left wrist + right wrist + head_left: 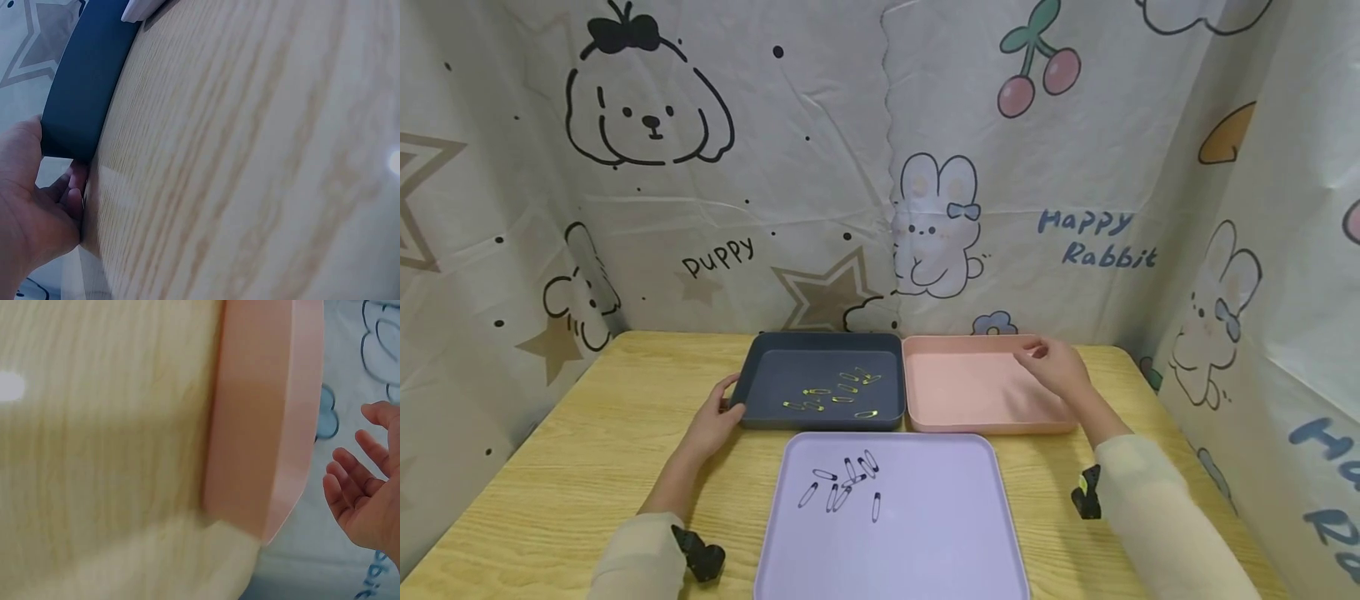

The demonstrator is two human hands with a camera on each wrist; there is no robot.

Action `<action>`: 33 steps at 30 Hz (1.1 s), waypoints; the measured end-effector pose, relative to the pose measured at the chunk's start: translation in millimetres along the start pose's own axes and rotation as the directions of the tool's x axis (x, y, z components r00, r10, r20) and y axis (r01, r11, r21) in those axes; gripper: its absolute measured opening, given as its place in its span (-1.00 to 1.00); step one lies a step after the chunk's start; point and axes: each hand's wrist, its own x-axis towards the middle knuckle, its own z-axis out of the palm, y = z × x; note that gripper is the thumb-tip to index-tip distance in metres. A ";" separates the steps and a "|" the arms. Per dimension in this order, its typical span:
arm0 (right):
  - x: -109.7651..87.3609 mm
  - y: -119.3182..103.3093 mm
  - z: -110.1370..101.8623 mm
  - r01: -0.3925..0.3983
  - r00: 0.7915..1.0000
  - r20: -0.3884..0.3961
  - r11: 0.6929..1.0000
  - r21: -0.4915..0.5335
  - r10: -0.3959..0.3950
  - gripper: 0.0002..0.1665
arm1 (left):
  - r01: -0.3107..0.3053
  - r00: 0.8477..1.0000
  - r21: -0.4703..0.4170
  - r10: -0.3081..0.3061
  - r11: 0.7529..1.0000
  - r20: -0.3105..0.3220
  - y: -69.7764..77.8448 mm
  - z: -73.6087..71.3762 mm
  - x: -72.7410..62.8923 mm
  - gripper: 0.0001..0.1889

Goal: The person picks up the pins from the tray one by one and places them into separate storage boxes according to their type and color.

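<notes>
My left hand [713,423] grips the left side of a dark blue-grey tray [823,341], its thumb and curled fingers at the corner. In the left wrist view the thumb lies by the upper edge of the dark wall, with the fingertips low near the table. Several yellow safety pins [842,399] lie scattered inside that tray. Over the right part of a pink tray [958,383] hovers my right hand [1060,367], its fingers loosely bent and apart with nothing between them in the right wrist view.
Nearer to me, a lilac tray [917,542] bears several black safety pins [876,507] in its upper left part. All three trays stand on a wood-grain table [647,392]. A printed curtain [820,167] hangs behind and at both sides.
</notes>
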 end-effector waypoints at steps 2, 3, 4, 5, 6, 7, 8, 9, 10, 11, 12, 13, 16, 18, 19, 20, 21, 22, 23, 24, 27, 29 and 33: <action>-3.2 8.9 -2.9 -0.026 1.000 -0.005 1.000 0.018 0.026 -0.41 | 0.000 1.000 -0.003 0.000 1.000 0.001 0.4 -0.4 -0.2 -0.36; -4.5 13.6 -4.1 -0.040 0.999 -0.008 0.999 0.032 0.040 -0.40 | 0.001 1.000 -0.005 -0.001 1.000 0.002 0.6 -0.6 -0.2 -0.36; -6.4 17.7 -5.2 -0.055 0.998 -0.014 0.997 0.048 0.056 -0.39 | 0.001 1.000 -0.005 -0.001 1.000 0.003 0.7 -0.8 -0.2 -0.36; -7.8 21.9 -5.6 -0.073 0.997 -0.034 0.996 0.056 0.075 -0.39 | 0.000 1.000 -0.007 0.000 1.000 0.003 0.7 -0.9 -0.1 -0.36; -9.6 25.5 -6.3 -0.084 0.995 -0.042 0.994 0.069 0.087 -0.37 | -0.002 1.000 -0.006 0.002 1.000 0.002 1.0 -1.1 -0.2 -0.36; -10.9 29.7 -6.7 -0.101 0.993 -0.050 0.991 0.083 0.106 -0.36 | -0.005 1.000 -0.007 0.005 1.000 0.001 1.2 -1.2 -0.3 -0.37; -12.1 33.5 -7.0 -0.113 0.991 -0.057 0.989 0.095 0.119 -0.36 | -0.007 1.000 -0.006 0.007 1.000 0.001 1.3 -1.2 -0.4 -0.37; -12.8 37.7 -7.0 -0.124 0.990 -0.060 0.987 0.104 0.130 -0.35 | -0.008 1.000 -0.008 0.008 1.000 0.002 1.4 -1.3 -0.6 -0.37; -13.5 42.0 -6.7 -0.125 0.989 -0.061 0.986 0.107 0.132 -0.34 | -0.010 1.000 -0.006 0.010 1.000 0.002 1.3 -1.4 -0.8 -0.37; -13.8 46.4 -6.0 -0.131 0.989 -0.056 0.985 0.114 0.138 -0.32 | -0.013 1.000 -0.006 0.013 1.000 0.001 1.2 -1.5 -1.1 -0.37; -14.0 50.9 -5.2 -0.131 0.990 -0.036 0.983 0.127 0.136 -0.30 | -0.013 1.000 -0.007 0.013 1.000 0.000 1.0 -1.5 -1.6 -0.37; -14.1 55.0 -3.5 -0.136 0.990 -0.029 0.981 0.140 0.141 -0.28 | -0.012 1.000 -0.008 0.012 1.000 -0.004 0.6 -1.6 -2.0 -0.37; -15.3 65.9 3.4 -0.147 0.989 0.004 0.971 0.189 0.149 -0.21 | -0.013 1.000 -0.009 0.013 1.000 -0.023 -1.2 -1.8 -3.3 -0.38; -16.6 71.1 9.2 -0.157 0.987 0.012 0.959 0.236 0.158 -0.18 | -0.014 0.999 -0.010 0.014 1.000 -0.042 -2.5 -1.7 -4.0 -0.39; -17.5 73.1 11.9 -0.157 0.987 0.010 0.954 0.255 0.160 -0.16 | -0.014 0.999 -0.012 0.014 1.000 -0.050 -3.2 -1.7 -4.3 -0.39; -18.5 74.9 14.6 -0.156 0.987 0.007 0.947 0.279 0.161 -0.15 | -0.014 0.998 -0.016 0.013 1.000 -0.056 -4.1 -1.6 -4.5 -0.40; -19.2 76.6 17.2 -0.155 0.987 0.002 0.941 0.299 0.162 -0.14 | -0.012 0.998 -0.019 0.011 1.000 -0.061 -5.2 -1.5 -4.7 -0.40; -20.0 77.7 19.4 -0.149 0.987 -0.005 0.937 0.317 0.159 -0.14 | -0.012 0.998 -0.023 0.011 1.000 -0.065 -5.9 -1.5 -5.1 -0.40; -20.8 77.5 21.4 -0.146 0.987 -0.012 0.930 0.336 0.159 -0.13 | -0.012 0.998 -0.027 0.010 1.000 -0.069 -6.9 -1.4 -5.4 -0.39; -21.6 77.4 22.9 -0.139 0.988 -0.020 0.926 0.350 0.156 -0.14 | -0.010 0.997 -0.031 0.008 0.999 -0.071 -7.8 -1.4 -5.8 -0.39; -23.7 76.4 25.4 -0.137 0.987 -0.025 0.916 0.376 0.158 -0.13 | -0.008 0.997 -0.037 0.005 0.999 -0.073 -9.4 -1.1 -6.7 -0.34; -25.3 76.0 25.6 -0.141 0.986 -0.024 0.911 0.388 0.163 -0.13 | -0.003 0.997 -0.039 0.000 0.999 -0.077 -8.9 -1.0 -7.1 -0.30; -27.2 80.4 25.2 -0.171 0.980 -0.019 0.887 0.430 0.198 -0.12 | 0.007 0.996 -0.072 -0.014 0.997 -0.092 -4.1 -1.7 -7.6 -0.25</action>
